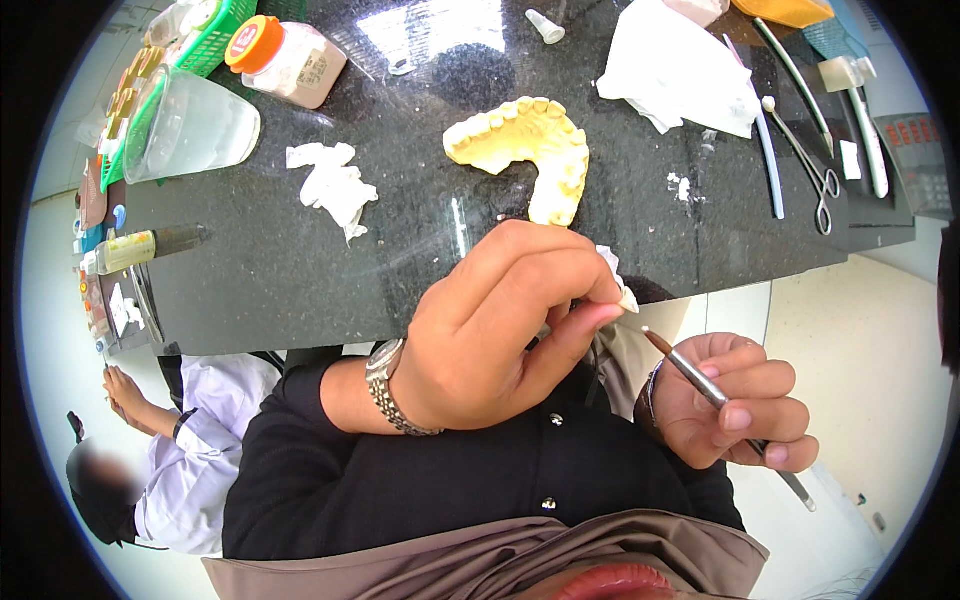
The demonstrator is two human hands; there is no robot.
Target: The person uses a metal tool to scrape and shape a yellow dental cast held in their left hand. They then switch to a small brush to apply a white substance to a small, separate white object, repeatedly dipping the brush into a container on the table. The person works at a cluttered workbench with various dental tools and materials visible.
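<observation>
My left hand [480, 330], with a metal watch at its wrist, pinches a small whitish tooth-like piece [628, 300] between thumb and forefinger. A bit of white tissue [609, 262] shows behind those fingertips. My right hand [735, 405] is closed round a slim brush [700, 382] with a metal ferrule and brown bristles. Its bristle tip carries a white speck and points at the whitish piece, a short gap away. Beyond my left hand, a yellow horseshoe-shaped dental cast [565, 165] lies on the dark table, its near end close to my knuckles.
Crumpled tissue [333, 190], a plastic cup of cloudy liquid [205, 130] and an orange-lidded jar [295, 65] stand left. A white cloth [680, 70], scissor-handled forceps [805, 160] and a blue-handled tool [770, 165] lie right. Another person [200, 450] sits at far left.
</observation>
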